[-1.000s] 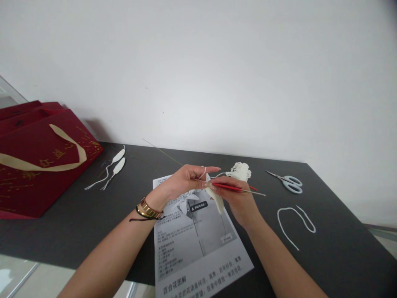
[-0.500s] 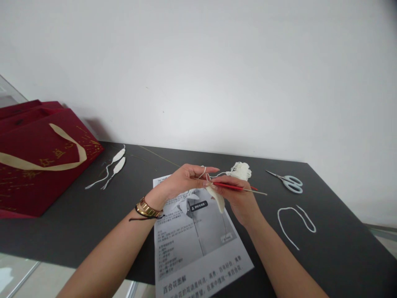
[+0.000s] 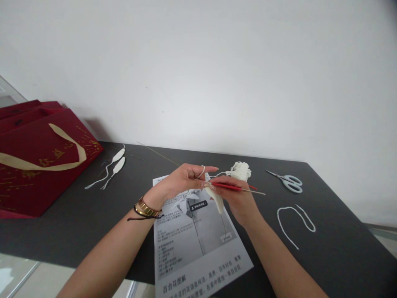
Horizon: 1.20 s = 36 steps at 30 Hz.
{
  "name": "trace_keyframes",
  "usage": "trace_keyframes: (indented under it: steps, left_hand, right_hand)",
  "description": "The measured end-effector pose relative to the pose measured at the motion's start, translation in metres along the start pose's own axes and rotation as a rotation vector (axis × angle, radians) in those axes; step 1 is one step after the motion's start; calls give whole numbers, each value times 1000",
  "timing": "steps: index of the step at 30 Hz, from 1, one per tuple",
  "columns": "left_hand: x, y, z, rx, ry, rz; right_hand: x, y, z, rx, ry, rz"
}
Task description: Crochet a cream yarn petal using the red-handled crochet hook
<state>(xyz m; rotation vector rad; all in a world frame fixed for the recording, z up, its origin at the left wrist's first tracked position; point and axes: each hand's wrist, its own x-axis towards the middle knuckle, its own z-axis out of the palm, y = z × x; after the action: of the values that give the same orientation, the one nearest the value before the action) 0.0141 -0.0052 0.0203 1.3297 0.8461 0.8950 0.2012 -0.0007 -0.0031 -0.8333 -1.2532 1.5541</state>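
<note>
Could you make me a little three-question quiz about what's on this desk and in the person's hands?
1. True or false: the scissors lie left of the red bag.
2. Which hand holds the red crochet hook?
A. left hand
B. right hand
3. What lies under both hands on the dark table?

Key: 1 false, they lie far right. 2 B. 3 A printed instruction sheet.
</note>
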Motion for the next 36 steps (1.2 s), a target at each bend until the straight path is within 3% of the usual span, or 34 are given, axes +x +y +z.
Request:
trace_keyframes:
  steps: [7, 12, 28, 36]
  left_hand:
    - [-6, 3, -4, -298, 23, -121]
    - [-8, 3, -3, -401, 13, -133]
    - [1, -2, 3, -4, 13, -17]
    - [1, -2, 5, 32, 32, 1]
  right_hand:
    - [0, -2, -2, 161, 25, 43]
    - [0, -3, -2, 210, 50, 73]
    - [0, 0, -2, 121, 4, 42]
    - [3, 1, -4, 15, -22, -16]
